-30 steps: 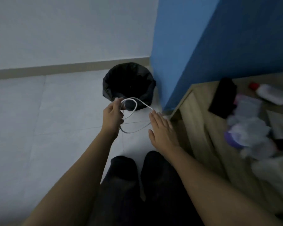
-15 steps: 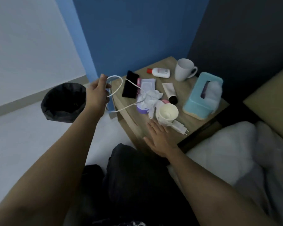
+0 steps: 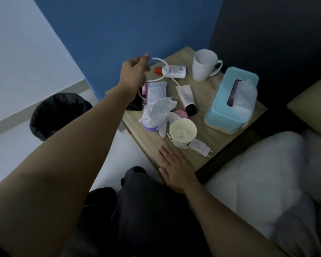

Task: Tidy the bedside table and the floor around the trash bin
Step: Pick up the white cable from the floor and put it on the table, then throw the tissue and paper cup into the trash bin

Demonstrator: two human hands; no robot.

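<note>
Item: white cable, loosely looped, pinched at its top by the left grip over the far-left corner of the bench. From that grip the loops trail down and rightward, toward the bench's middle clutter. The right grip lies flat and released on the near edge, well apart, so the left looks better placed to set the cable down.

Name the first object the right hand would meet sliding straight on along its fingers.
Probably the crumpled tissue, whose loose end lies just ahead of the right hand; the paper cup sits slightly right.
</note>
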